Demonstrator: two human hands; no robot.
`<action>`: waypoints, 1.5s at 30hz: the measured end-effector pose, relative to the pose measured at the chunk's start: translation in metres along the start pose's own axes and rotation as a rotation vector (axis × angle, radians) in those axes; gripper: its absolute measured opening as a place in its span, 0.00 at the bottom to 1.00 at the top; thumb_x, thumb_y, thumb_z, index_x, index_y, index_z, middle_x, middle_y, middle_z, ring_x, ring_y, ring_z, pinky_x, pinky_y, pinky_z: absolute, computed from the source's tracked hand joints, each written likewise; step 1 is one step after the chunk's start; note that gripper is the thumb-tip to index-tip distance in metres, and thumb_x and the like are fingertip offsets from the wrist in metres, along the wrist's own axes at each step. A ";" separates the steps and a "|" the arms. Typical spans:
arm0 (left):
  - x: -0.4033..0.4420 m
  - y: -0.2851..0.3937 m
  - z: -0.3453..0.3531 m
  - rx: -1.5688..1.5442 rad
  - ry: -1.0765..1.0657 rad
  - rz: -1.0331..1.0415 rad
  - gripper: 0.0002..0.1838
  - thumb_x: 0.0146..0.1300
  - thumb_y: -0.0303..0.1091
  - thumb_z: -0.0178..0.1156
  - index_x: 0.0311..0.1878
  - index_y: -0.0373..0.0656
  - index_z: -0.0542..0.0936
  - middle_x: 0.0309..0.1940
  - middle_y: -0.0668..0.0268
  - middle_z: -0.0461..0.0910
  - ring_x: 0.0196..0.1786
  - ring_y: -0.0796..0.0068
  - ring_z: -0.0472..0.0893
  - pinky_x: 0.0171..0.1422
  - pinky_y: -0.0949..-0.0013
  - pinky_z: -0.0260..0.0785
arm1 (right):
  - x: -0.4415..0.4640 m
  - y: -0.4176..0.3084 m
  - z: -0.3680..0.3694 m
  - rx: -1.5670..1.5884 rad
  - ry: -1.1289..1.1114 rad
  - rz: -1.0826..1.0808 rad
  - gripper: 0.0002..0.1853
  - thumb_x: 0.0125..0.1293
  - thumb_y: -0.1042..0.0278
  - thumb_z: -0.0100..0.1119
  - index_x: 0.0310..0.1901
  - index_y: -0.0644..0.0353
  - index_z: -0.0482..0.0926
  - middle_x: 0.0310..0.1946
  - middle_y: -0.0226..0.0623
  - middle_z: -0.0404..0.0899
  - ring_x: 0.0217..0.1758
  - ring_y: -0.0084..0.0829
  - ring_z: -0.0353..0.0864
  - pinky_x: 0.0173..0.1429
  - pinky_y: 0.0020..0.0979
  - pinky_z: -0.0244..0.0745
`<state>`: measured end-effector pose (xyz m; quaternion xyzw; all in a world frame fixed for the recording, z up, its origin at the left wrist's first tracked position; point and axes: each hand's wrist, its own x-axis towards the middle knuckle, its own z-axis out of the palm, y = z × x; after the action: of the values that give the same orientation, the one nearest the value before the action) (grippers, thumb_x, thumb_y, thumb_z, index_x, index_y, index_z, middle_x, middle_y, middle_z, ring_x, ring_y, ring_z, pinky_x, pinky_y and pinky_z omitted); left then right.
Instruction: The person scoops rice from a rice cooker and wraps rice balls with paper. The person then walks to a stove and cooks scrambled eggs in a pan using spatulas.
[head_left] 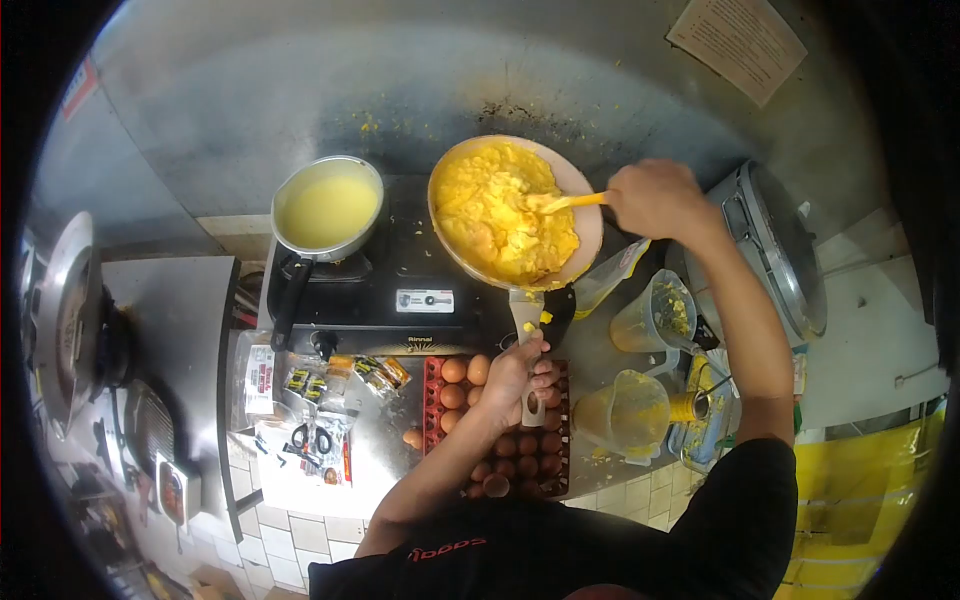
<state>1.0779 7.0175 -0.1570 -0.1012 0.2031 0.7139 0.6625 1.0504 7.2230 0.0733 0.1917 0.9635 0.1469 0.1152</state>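
A beige frying pan (585,235) with scrambled eggs (500,215) sits over the right side of a black gas stove (375,320). My left hand (515,380) is closed around the pan's pale handle (527,310), above a red egg tray (433,400). Egg bits cling near the handle's base. My right hand (655,195) is closed on a yellowish spatula (580,200), whose far end is in the eggs at the pan's right part. Whether the pan rests on the burner is hidden beneath it.
A saucepan (345,240) of pale yellow liquid stands on the left burner. Two egg-smeared plastic jugs (645,320) stand right of the stove, near a large lidded metal pot (780,250). Scissors (312,438) and small packets (380,375) lie at front left. A metal wall rises behind.
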 end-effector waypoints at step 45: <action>-0.018 0.009 0.020 0.096 0.129 0.008 0.08 0.71 0.40 0.53 0.39 0.48 0.68 0.22 0.72 0.61 0.20 0.80 0.60 0.22 0.74 0.54 | 0.151 0.036 0.110 0.635 -0.374 -0.204 0.15 0.66 0.56 0.55 0.35 0.59 0.84 0.17 0.32 0.73 0.18 0.24 0.66 0.25 0.31 0.62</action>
<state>1.0730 7.0092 -0.1306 -0.1144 0.2799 0.6980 0.6491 0.9566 7.3417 -0.0421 0.1442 0.9375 -0.2088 0.2379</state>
